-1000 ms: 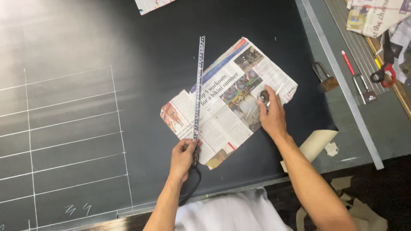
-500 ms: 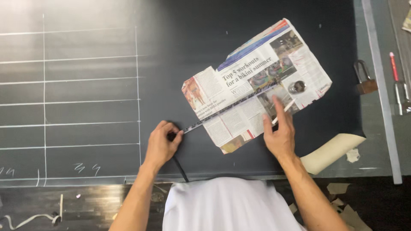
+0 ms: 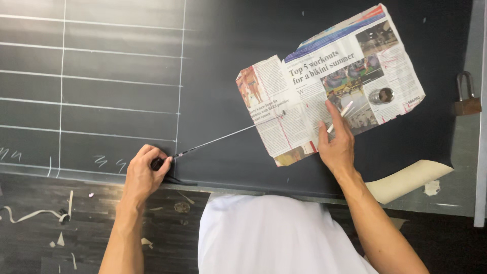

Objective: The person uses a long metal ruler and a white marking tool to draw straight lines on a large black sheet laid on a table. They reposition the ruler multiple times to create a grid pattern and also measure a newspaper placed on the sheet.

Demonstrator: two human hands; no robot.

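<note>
Newspaper sheet lies on the table, over to the right, tilted. A small metal cylinder sits on its right part. The right hand rests on the sheet's near edge, a thin stick in its fingers. The left hand is at the table's near edge, left of the sheet, gripping the ruler, which runs up-right to the paper. A padlock lies far right, and a paper strip lies near right. Chalk lines spread to the left.
</note>
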